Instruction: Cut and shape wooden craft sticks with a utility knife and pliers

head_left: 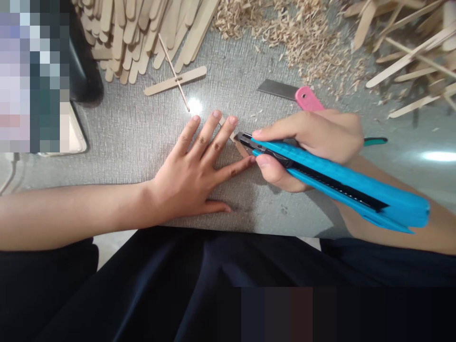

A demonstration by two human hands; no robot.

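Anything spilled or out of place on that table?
Wood shavings lie loose across the table beyond the hands, uncontained. Also, the pink-handled blade lies exposed beside the right hand, which holds the blue cutter.

Far side's jammed: stick pile, shavings, loose sticks. There's a lane between the crossed sticks and razor, but that razor blocks the right hand going straight out. Closer in, some table room right of the left hand.
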